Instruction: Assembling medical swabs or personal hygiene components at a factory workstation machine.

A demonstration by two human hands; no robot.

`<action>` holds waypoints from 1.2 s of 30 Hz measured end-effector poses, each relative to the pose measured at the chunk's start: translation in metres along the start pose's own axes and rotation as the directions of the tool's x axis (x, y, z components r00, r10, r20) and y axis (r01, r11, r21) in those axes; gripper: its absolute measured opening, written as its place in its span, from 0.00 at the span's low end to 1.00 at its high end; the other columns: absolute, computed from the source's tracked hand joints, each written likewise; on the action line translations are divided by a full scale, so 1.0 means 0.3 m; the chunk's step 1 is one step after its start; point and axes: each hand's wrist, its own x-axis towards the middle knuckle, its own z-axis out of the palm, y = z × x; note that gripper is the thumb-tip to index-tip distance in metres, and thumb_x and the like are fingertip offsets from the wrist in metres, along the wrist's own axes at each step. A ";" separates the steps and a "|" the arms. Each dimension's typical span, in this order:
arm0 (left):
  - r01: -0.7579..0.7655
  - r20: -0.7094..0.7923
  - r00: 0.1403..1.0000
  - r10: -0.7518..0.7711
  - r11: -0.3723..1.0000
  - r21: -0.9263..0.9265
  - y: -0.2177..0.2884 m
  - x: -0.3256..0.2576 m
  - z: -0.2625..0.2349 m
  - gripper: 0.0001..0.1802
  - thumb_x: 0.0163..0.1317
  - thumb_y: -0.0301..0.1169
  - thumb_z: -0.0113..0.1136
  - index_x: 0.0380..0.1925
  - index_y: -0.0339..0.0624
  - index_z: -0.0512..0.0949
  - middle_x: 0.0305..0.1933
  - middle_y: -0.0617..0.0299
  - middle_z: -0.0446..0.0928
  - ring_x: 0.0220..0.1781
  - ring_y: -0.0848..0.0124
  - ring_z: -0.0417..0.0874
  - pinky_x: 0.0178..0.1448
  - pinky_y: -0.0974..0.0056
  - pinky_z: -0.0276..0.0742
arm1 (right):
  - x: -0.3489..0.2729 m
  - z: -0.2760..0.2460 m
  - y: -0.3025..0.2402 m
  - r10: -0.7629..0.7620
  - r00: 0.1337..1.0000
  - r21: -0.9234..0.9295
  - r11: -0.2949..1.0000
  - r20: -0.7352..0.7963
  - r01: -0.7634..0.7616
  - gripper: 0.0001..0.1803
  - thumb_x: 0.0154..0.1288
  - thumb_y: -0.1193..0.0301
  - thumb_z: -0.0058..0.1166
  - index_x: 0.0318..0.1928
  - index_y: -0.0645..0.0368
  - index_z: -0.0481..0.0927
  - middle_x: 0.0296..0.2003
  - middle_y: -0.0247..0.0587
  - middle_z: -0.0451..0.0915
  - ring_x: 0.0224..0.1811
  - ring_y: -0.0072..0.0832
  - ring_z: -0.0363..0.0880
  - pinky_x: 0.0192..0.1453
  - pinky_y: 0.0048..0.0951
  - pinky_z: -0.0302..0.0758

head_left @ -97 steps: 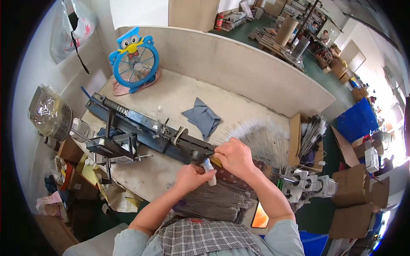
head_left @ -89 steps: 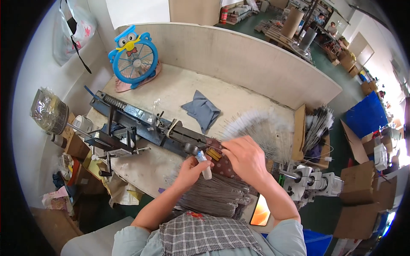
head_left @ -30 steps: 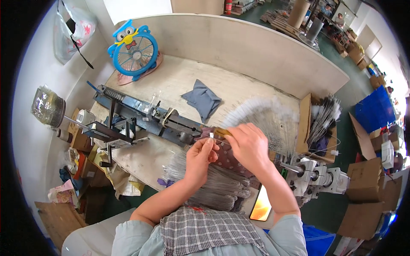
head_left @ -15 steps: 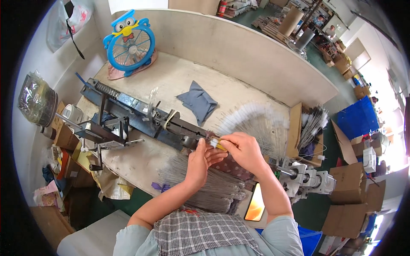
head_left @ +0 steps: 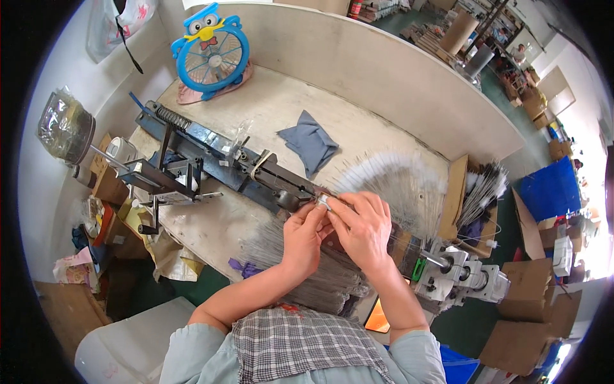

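Observation:
My left hand (head_left: 303, 240) and my right hand (head_left: 364, 230) meet at the near right end of a long dark metal bench fixture (head_left: 256, 182). Between their fingertips is a small whitish, shiny piece (head_left: 323, 201), too small to name. Both hands are closed in a pinch around it. Beneath my wrists lies a thick bundle of thin grey wires (head_left: 329, 281). A fan of similar wires with white ends (head_left: 390, 182) spreads over the table beyond my right hand.
A grey cloth (head_left: 309, 142) lies on the pale table behind the fixture. A blue cartoon-shaped fan (head_left: 213, 61) stands at the back left. To the right are a metal spindle machine (head_left: 464, 272), a cardboard box (head_left: 455, 195) holding wires, and a lit phone (head_left: 378, 315).
My hands have drawn closer together at the fixture's end. The yellow part seen by my right fingers no longer shows. The whole view has shifted slightly.

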 end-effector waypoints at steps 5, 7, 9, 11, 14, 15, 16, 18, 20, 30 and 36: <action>-0.030 -0.070 0.997 0.032 0.999 0.029 -0.001 -0.004 0.031 0.06 0.64 0.28 0.55 0.38 0.39 0.75 0.38 0.64 0.78 0.40 0.75 0.79 0.47 0.67 0.74 | -0.031 -0.026 0.038 -0.005 1.000 0.011 1.000 0.026 0.005 0.13 0.51 0.69 0.62 0.40 0.47 0.83 0.37 0.28 0.78 0.43 0.29 0.74 0.46 0.33 0.68; -0.013 -0.068 0.998 0.016 0.999 0.042 0.001 -0.007 0.038 0.06 0.63 0.26 0.54 0.39 0.39 0.75 0.38 0.64 0.78 0.40 0.75 0.79 0.47 0.67 0.74 | -0.033 -0.030 0.044 -0.020 0.999 0.021 1.000 0.042 0.019 0.12 0.51 0.69 0.62 0.39 0.48 0.83 0.37 0.28 0.78 0.43 0.29 0.74 0.46 0.34 0.68; -0.008 -0.084 0.996 0.011 0.999 0.039 0.004 -0.008 0.040 0.06 0.62 0.25 0.54 0.39 0.39 0.74 0.39 0.63 0.78 0.41 0.74 0.79 0.47 0.67 0.74 | -0.030 -0.032 0.042 -0.009 0.999 0.041 0.999 0.040 0.007 0.12 0.50 0.69 0.62 0.39 0.49 0.84 0.38 0.29 0.79 0.44 0.30 0.74 0.45 0.34 0.69; -0.008 -0.066 0.998 0.010 0.999 0.032 0.005 -0.005 0.039 0.06 0.62 0.25 0.54 0.39 0.39 0.74 0.39 0.63 0.78 0.41 0.74 0.79 0.47 0.67 0.74 | -0.022 -0.024 0.032 -0.018 0.999 0.042 0.999 0.049 0.016 0.12 0.49 0.70 0.63 0.38 0.50 0.84 0.37 0.30 0.79 0.43 0.31 0.75 0.46 0.35 0.70; -0.007 -0.075 0.997 0.008 1.000 0.012 0.003 -0.002 0.030 0.06 0.62 0.25 0.53 0.38 0.40 0.74 0.39 0.63 0.77 0.41 0.74 0.79 0.47 0.67 0.74 | -0.015 -0.021 0.021 -0.007 0.998 0.041 0.999 0.059 0.005 0.13 0.49 0.70 0.63 0.39 0.51 0.84 0.38 0.31 0.79 0.44 0.32 0.75 0.45 0.35 0.70; 0.007 -0.080 0.997 -0.008 1.000 -0.014 0.002 -0.002 0.026 0.05 0.62 0.26 0.53 0.38 0.40 0.74 0.39 0.64 0.77 0.40 0.74 0.79 0.47 0.67 0.73 | -0.012 -0.019 0.019 0.006 0.998 0.042 0.999 0.061 -0.009 0.13 0.50 0.69 0.63 0.40 0.50 0.83 0.39 0.31 0.79 0.45 0.31 0.74 0.45 0.35 0.70; 0.012 -0.052 0.999 -0.015 0.998 -0.059 0.000 -0.003 0.022 0.05 0.63 0.27 0.53 0.37 0.40 0.74 0.38 0.64 0.77 0.39 0.74 0.78 0.46 0.67 0.73 | -0.010 -0.017 0.017 -0.008 0.997 0.040 0.999 0.074 0.005 0.13 0.50 0.69 0.63 0.40 0.50 0.83 0.39 0.31 0.79 0.45 0.31 0.74 0.45 0.35 0.70; 0.028 -0.093 0.995 -0.037 0.995 -0.095 0.000 -0.004 0.014 0.05 0.63 0.29 0.52 0.36 0.41 0.74 0.37 0.64 0.77 0.39 0.74 0.78 0.46 0.67 0.73 | -0.008 -0.016 0.014 -0.008 0.996 0.047 0.999 0.091 0.003 0.14 0.50 0.69 0.63 0.40 0.51 0.83 0.39 0.31 0.79 0.45 0.32 0.74 0.45 0.35 0.70; 0.033 -0.086 0.995 -0.046 0.989 -0.145 0.000 -0.003 0.008 0.05 0.63 0.31 0.52 0.36 0.42 0.73 0.36 0.65 0.76 0.38 0.74 0.78 0.46 0.67 0.73 | -0.007 -0.014 0.010 -0.007 0.997 0.043 0.999 0.074 0.003 0.14 0.50 0.69 0.63 0.40 0.51 0.83 0.39 0.31 0.79 0.45 0.32 0.75 0.45 0.35 0.70; 0.034 -0.064 0.997 -0.040 0.996 -0.082 0.005 -0.003 0.017 0.04 0.65 0.28 0.51 0.34 0.40 0.73 0.34 0.65 0.75 0.38 0.76 0.78 0.44 0.67 0.74 | -0.016 0.014 -0.027 0.063 0.996 0.043 0.997 -0.058 -0.061 0.13 0.47 0.71 0.66 0.37 0.56 0.83 0.38 0.34 0.81 0.39 0.33 0.77 0.42 0.33 0.72; 0.029 -0.091 0.995 -0.036 0.997 -0.076 0.002 -0.007 0.026 0.07 0.65 0.27 0.51 0.41 0.37 0.75 0.41 0.62 0.77 0.40 0.75 0.79 0.46 0.68 0.75 | -0.033 -0.008 -0.013 0.053 0.997 0.024 0.998 -0.053 -0.051 0.13 0.46 0.70 0.66 0.36 0.56 0.83 0.37 0.34 0.80 0.39 0.33 0.77 0.41 0.32 0.72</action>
